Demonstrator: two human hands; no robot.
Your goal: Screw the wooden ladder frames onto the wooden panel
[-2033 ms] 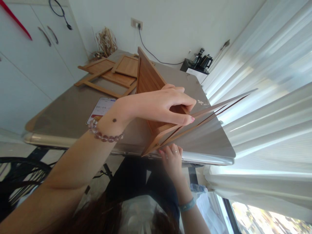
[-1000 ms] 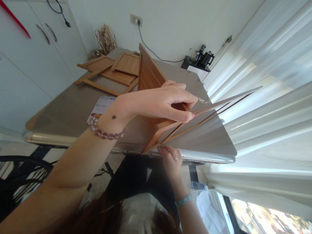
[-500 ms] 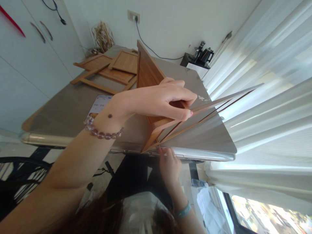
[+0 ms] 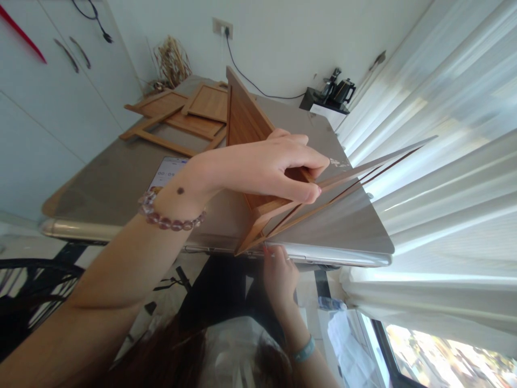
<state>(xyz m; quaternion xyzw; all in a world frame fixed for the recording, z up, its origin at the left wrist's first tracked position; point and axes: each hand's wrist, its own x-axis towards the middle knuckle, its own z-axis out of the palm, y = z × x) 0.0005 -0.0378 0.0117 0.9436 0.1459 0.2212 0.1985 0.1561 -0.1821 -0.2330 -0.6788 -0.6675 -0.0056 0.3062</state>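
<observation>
A partly joined wooden frame stands tilted at the near edge of the table, one panelled side rising away from me and a slim open side running to the right. My left hand, with a bead bracelet at the wrist, reaches across and is closed around its upper near rail. Below, at the frame's bottom corner by the table edge, my right hand is pinched. A small thin thing shows by its fingertips, too small to name.
Several wooden panels and frames lie on the grey table at the back left, with a phone showing a timer. Behind are a small stand with a black kettle and a wall socket. White curtains hang at right.
The whole view has shifted very slightly. Both hands keep the same places on the frame, my right hand turned only a little at the corner.
</observation>
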